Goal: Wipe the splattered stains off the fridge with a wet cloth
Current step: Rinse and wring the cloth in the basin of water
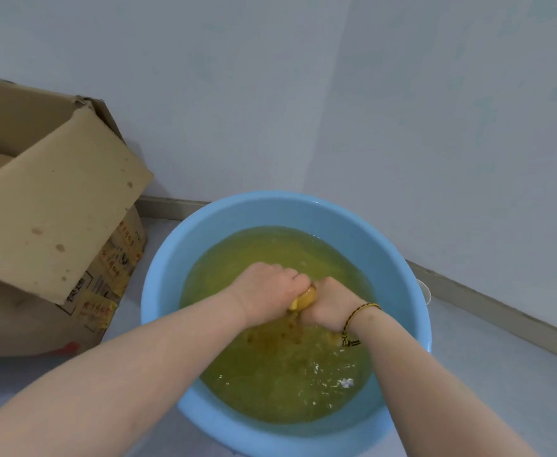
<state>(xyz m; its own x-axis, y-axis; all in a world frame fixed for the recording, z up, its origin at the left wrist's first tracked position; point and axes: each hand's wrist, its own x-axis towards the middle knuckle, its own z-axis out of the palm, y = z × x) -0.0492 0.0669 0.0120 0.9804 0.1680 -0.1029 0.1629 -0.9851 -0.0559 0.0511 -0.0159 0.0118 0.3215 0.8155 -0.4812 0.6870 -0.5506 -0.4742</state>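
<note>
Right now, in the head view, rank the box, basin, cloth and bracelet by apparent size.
1. basin and box: close; the box is cut off by the frame, so unranked.
2. bracelet.
3. cloth: only a small bit shows.

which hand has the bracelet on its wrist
The right hand: a braided yellow-and-black cord bracelet circles its wrist. The left hand has a bare wrist. Both grip the yellow cloth.
</note>
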